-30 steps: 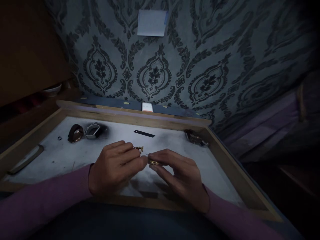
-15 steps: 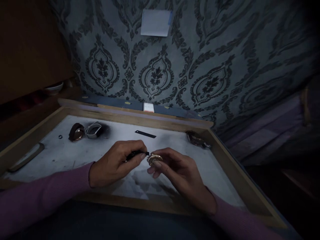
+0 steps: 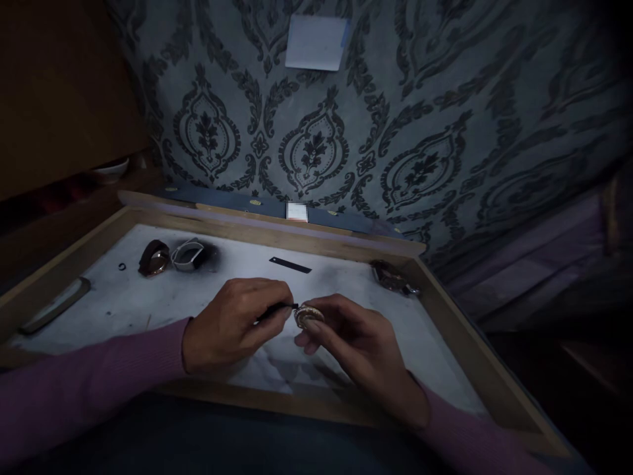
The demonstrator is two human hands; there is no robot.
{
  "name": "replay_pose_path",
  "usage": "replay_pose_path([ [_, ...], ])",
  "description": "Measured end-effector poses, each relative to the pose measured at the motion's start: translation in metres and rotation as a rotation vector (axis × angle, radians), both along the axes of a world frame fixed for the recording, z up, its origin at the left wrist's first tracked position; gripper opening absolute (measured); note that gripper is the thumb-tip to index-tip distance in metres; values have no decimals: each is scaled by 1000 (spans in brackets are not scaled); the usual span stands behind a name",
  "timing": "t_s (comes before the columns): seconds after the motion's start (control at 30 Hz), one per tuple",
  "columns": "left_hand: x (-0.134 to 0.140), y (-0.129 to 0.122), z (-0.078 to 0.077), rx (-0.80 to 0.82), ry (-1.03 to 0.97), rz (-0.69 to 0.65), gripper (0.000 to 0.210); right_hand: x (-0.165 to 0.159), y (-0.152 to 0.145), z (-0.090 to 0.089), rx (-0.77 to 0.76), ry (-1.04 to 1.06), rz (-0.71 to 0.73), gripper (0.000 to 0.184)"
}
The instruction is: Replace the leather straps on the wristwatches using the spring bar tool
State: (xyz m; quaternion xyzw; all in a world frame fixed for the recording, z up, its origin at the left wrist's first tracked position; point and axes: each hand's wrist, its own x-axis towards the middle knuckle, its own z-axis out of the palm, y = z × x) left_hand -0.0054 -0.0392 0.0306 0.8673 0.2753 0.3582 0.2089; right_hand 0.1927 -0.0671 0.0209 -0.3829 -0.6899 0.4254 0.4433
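Over the white-bottomed wooden tray [image 3: 277,400] my two hands meet near the middle. Between thumb and fingers, my right hand [image 3: 363,349] pinches a round, gold-coloured watch case [image 3: 307,316] with a studded-looking rim. My left hand [image 3: 237,323] is closed on a slim black tool [image 3: 273,309], most of it hidden in the fingers. Its tip touches or nearly touches the left edge of the case; which one I cannot tell. Behind the hands lies a flat dark strip [image 3: 290,265] with a hole at one end.
A dark-strapped watch [image 3: 153,258] and a light-strapped watch [image 3: 188,255] stand at the back left. Near them lie a small black ring [image 3: 122,266] and a curved strap-like piece [image 3: 55,307]. Another watch [image 3: 394,277] is at the right. Raised wooden sides enclose the tray.
The view has shifted slightly. My left hand has turned a little over the black tool, its fingers now covering more of it. The watch case stays in my right hand.
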Motion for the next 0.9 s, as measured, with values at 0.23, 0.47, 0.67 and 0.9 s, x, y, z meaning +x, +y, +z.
replay_pose_path([
  [0.23,1,0,0,61,29,19,18,-1,0,1,11,-31,2,10],
  [0.47,1,0,-1,148,58,36,19,-2,0,1,56,-44,-13,10],
  [0.67,0,-1,-2,230,96,34,19,-2,-2,1,181,-147,-30,7],
  [0.9,-1,-1,-2,389,212,66,24,-1,-3,-1,320,-282,-73,9],
])
